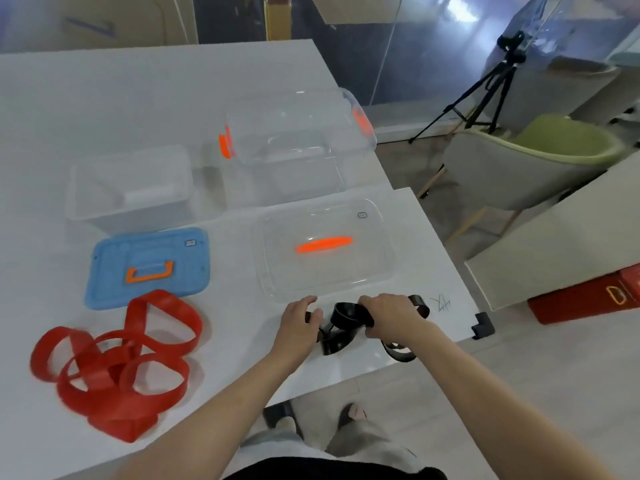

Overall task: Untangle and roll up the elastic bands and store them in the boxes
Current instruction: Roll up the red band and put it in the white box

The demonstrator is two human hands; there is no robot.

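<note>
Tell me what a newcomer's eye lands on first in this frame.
The tangled red band sprawls at the table's near left, beside the blue lid. At near centre, both hands, left hand and right hand, grip a black band in front of the clear lid.

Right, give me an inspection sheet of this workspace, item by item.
Surface: white table, scribble near right edge.
Job's things: black band tangled, held; red band tangled, lying left; frosted box and clear box open; blue lid and clear lid lying flat.
Clutter: nothing seen.
Grippers: left hand and right hand both grip the black band.
Cables: nothing seen.
Surroundings: tripod, green chair, red box on floor.
</note>
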